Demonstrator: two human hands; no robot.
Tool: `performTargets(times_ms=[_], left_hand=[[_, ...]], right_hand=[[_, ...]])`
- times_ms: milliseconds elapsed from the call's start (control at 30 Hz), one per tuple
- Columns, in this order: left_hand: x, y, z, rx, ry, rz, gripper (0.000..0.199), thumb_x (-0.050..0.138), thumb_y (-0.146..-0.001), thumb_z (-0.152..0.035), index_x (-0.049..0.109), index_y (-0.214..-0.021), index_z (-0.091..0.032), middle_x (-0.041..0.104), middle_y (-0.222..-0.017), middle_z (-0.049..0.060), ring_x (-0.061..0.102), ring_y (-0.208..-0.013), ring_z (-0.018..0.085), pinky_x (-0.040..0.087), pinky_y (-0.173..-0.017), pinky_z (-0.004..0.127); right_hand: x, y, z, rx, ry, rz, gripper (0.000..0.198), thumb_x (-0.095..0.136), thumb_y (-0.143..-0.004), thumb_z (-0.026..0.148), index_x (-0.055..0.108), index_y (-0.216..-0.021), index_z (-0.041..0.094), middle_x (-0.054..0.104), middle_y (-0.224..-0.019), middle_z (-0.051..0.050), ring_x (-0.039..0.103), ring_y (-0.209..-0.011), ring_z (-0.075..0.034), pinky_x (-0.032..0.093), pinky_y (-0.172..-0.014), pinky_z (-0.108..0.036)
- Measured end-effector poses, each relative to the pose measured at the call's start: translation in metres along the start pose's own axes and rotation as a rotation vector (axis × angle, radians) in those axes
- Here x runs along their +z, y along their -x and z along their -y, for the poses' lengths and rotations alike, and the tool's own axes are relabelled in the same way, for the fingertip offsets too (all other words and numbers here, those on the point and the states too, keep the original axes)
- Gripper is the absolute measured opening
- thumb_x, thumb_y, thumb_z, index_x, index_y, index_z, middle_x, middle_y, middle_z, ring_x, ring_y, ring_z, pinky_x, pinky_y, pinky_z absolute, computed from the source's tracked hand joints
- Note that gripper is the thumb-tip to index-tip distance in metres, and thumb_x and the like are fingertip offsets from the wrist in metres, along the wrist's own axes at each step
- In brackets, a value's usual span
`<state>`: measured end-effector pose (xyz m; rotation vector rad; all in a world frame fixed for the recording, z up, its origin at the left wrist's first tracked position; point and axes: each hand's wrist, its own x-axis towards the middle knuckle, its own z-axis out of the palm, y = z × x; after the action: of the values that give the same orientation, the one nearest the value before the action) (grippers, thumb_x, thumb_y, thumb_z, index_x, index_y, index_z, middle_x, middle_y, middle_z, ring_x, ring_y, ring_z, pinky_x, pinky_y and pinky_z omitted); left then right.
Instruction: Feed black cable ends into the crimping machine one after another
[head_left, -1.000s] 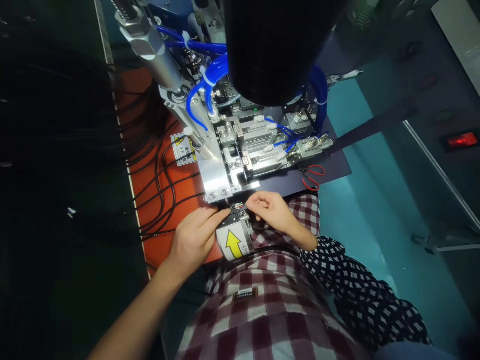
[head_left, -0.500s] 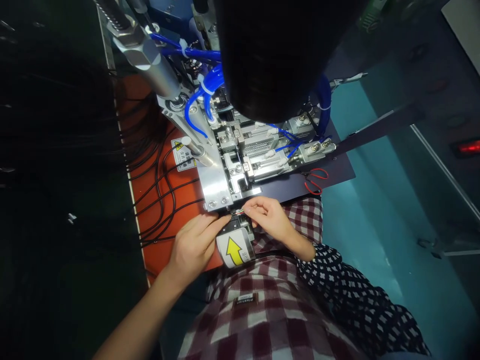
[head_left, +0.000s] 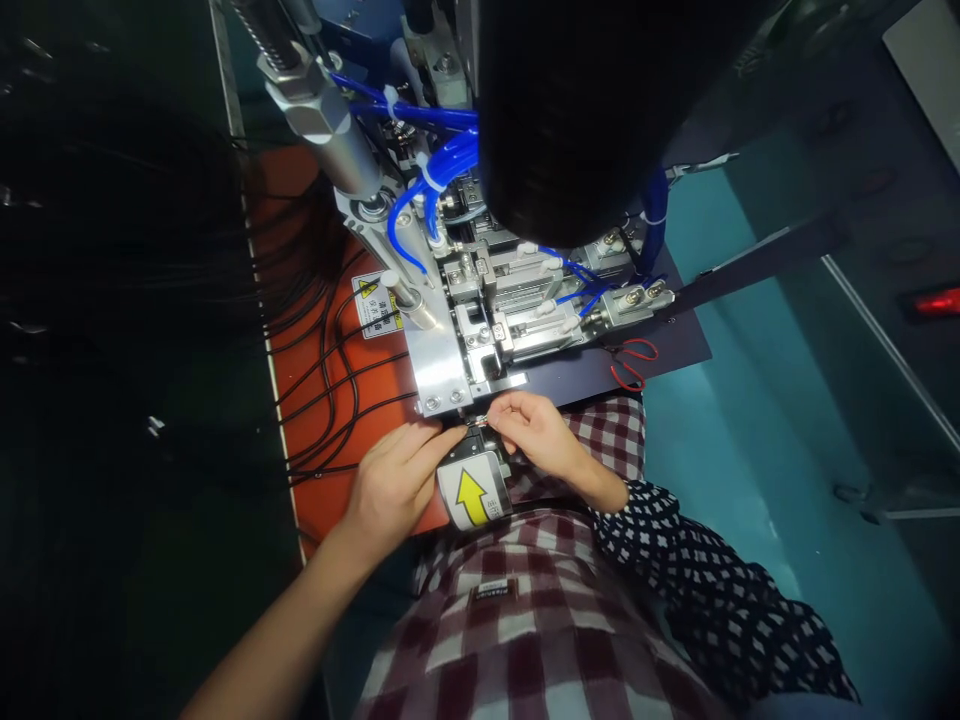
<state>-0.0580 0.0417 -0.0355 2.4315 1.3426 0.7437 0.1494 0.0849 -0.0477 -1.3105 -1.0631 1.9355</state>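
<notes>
Right at the fingers now: the right hand [head_left: 534,435] has thumb and forefinger pinched together on the end of some thin wires [head_left: 481,421], its other fingers curled in. The left hand [head_left: 397,478] comes in opposite, thumb and forefinger stretched to the wires' other end; whether they pinch or merely press, I can't tell. Those wires sit just beyond the arrow sticker [head_left: 472,490], between both sets of fingertips.

Just past the sticker, a shiny metal plate [head_left: 439,370] stands over the left fingertips and hides part of them. Further beyond it come blue tubes [head_left: 454,160], and a big black column [head_left: 577,110] blocks the middle of the machine. Left of the sticker, black cables [head_left: 345,385] straggle over an orange table [head_left: 322,500]; to its right and further off lie red-handled cutters [head_left: 634,365]. Nearer the body than the sticker, a checked apron [head_left: 517,620].

Reading matter: the sticker carries a bold yellow arrow and small, unclear characters. Beyond it to the left, a warning label [head_left: 377,305] has a yellow triangle and Chinese characters, 保养 among them. The apron's patch [head_left: 495,588] seems to say "Fashion", upside down.

Against half a second ago, the wires show less colour between the fingertips; the cutters haven't budged.
</notes>
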Motion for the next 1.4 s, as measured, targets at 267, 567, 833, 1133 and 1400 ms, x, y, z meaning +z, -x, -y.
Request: performTargets(times_ms=[267, 567, 833, 1133, 1400], left_hand=[[0.000, -0.001, 0.000, 0.019, -0.005, -0.011, 0.030, 0.048, -0.087, -0.001, 0.068, -0.108, -0.010, 0.067, -0.096, 0.013, 0.062, -0.087, 0.020, 0.053, -0.075, 0.031], [0.001, -0.001, 0.000, 0.025, -0.019, -0.026, 0.030, 0.047, -0.089, -0.003, 0.067, -0.110, -0.013, 0.067, -0.097, 0.011, 0.063, -0.088, 0.020, 0.054, -0.077, 0.031], [0.000, -0.002, -0.001, 0.036, -0.035, -0.033, 0.029, 0.048, -0.088, -0.003, 0.067, -0.108, -0.012, 0.068, -0.094, 0.010, 0.063, -0.088, 0.020, 0.054, -0.077, 0.030], [0.001, -0.003, -0.001, 0.042, -0.022, -0.042, 0.028, 0.048, -0.087, -0.002, 0.068, -0.107, -0.008, 0.068, -0.094, 0.012, 0.062, -0.087, 0.021, 0.054, -0.077, 0.032], [0.001, -0.004, -0.001, 0.029, -0.025, -0.037, 0.030, 0.045, -0.090, -0.006, 0.068, -0.108, -0.011, 0.068, -0.092, 0.011, 0.063, -0.085, 0.020, 0.054, -0.076, 0.031]], right_hand=[[0.001, 0.002, 0.001, -0.038, 0.053, 0.015, 0.017, 0.060, -0.084, 0.033, 0.056, -0.079, 0.017, 0.049, -0.057, 0.006, 0.044, -0.048, -0.008, 0.035, -0.049, -0.023], [0.005, 0.005, 0.005, -0.006, 0.026, 0.012, 0.015, 0.057, -0.085, 0.030, 0.055, -0.076, 0.017, 0.045, -0.051, 0.008, 0.040, -0.046, -0.008, 0.033, -0.048, -0.023], [0.008, 0.007, 0.007, 0.003, 0.051, -0.015, 0.015, 0.057, -0.085, 0.030, 0.053, -0.076, 0.018, 0.045, -0.053, 0.007, 0.041, -0.047, -0.008, 0.033, -0.048, -0.023], [0.010, 0.012, 0.013, 0.013, 0.100, -0.033, 0.017, 0.058, -0.086, 0.032, 0.053, -0.078, 0.018, 0.045, -0.052, 0.008, 0.040, -0.046, -0.008, 0.032, -0.047, -0.023], [0.004, 0.007, 0.010, 0.008, 0.064, 0.021, 0.018, 0.058, -0.084, 0.033, 0.054, -0.077, 0.018, 0.046, -0.049, 0.008, 0.040, -0.046, -0.009, 0.033, -0.049, -0.023]])
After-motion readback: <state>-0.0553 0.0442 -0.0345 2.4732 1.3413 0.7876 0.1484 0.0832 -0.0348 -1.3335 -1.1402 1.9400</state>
